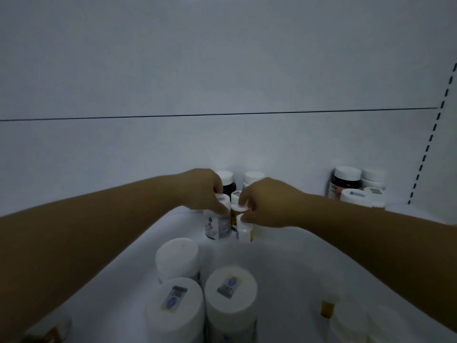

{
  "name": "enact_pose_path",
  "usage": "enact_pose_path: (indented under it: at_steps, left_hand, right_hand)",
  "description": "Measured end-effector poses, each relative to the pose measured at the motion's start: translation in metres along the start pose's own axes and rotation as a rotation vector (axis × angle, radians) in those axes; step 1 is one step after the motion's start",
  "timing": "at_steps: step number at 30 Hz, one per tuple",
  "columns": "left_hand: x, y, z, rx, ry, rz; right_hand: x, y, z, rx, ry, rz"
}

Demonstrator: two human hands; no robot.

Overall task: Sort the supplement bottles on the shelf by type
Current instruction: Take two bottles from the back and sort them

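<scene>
Sorting midway on shelf: left hand clamped on white bottle, right hand pinching small bottle mid-shelf, clusters front and back-right, strays left.

A white shelf is seen carrying white-capped bottles: a middle cluster under the hands, three large ones nearer than them, another group to their right.

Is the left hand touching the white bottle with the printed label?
Touching. The head view shows the left hand wrapped over the cap of the white bottle, fingers on its side.
</scene>
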State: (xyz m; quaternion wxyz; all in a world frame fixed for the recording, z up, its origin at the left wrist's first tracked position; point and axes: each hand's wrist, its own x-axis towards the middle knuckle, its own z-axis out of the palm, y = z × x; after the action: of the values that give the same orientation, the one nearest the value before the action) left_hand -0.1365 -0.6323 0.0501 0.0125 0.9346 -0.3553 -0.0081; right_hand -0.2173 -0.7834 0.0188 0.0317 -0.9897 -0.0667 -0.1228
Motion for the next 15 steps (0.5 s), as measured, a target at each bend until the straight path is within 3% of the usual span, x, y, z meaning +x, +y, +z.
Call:
enact_pose_path:
  at_steps: [8,10,13,15]
  left_hand:
    - [0.001,-0.008,0.0,-0.168,-0.025,-0.065]
    - [-0.009,-0.012,-0.012,-0.27,-0.001,-0.099]
    - [-0.029,-0.017,-0.036,-0.336,0.014,-0.125]
    - [-0.042,-0.015,-0.047,-0.326,0.036,-0.121]
  right_hand:
    - [0.007,-0.006,0.017,-0.034,0.047,-0.019]
    - [0.005,-0.003,0.001,0.165,0.05,0.026]
    - [-0.004,0.001,-0.032,0.686,0.034,0.058]
    - [-0.011,0.003,-0.048,0.81,0.019,0.034]
